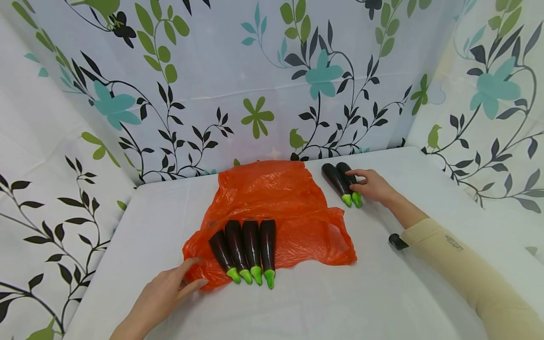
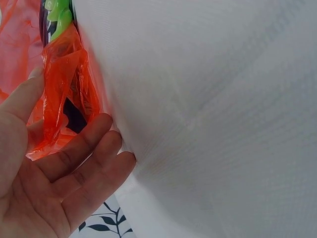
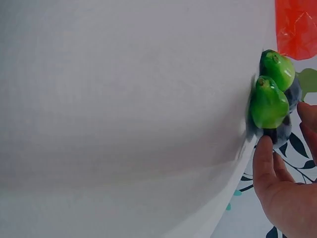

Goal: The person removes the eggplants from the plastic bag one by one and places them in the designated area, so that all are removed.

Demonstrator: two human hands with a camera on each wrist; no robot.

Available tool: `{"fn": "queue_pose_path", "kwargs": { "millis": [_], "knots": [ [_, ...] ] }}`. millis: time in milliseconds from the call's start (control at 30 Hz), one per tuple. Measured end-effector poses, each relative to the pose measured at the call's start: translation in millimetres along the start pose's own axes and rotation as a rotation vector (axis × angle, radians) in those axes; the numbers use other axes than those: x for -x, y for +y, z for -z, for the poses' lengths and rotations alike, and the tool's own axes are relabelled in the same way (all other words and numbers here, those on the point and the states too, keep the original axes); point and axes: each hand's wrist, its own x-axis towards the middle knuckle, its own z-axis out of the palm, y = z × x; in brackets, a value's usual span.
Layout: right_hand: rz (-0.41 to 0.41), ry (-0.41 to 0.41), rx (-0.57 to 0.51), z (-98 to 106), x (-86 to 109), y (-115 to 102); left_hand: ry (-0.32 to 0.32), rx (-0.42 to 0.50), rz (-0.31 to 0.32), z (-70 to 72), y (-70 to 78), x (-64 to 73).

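Right hand [image 3: 287, 198] set about the nearer of two green-tipped eggplants [image 3: 270, 105], adjacent on white counter [image 3: 124, 114]; red plastic [image 3: 298, 32] near.

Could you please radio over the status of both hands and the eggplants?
Left hand touching red bag. Right hand at rightmost eggplant, grip unclear. Four eggplants across bag's near edge. Nothing seen blocking.

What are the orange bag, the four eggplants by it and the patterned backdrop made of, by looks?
Orange bag: likely thin plastic film, slightly shiny; crinkled and see-through in the left wrist view.
Four eggplants: perhaps moulded plastic or foam, glossy; near-identical shapes and vivid green stems suggest replicas, core unknown.
Patterned backdrop: printed cloth or vinyl sheet, mostly matte; soft creases, can't tell which.
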Motion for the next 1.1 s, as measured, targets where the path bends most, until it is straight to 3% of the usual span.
{"fn": "queue_pose_path", "kwargs": {
  "millis": [267,567,800,1100],
  "knots": [
    [-0.006,0.081,-0.05,9,16.8,-19,-0.016,0.008,0.025,1.1,1.9,-0.2],
    [0.064,0.156,-0.114,7,59.0,-66,-0.015,0.011,0.022,1.9,1.5,0.1],
    [0.184,0.153,-0.175,-10,93.3,-102,-0.025,0.018,0.027,1.7,0.8,-0.5],
    [0.451,0.019,-0.163,-47,128.6,-143,-0.023,0.021,0.028,1.6,1.4,0.4]
  ]
}}
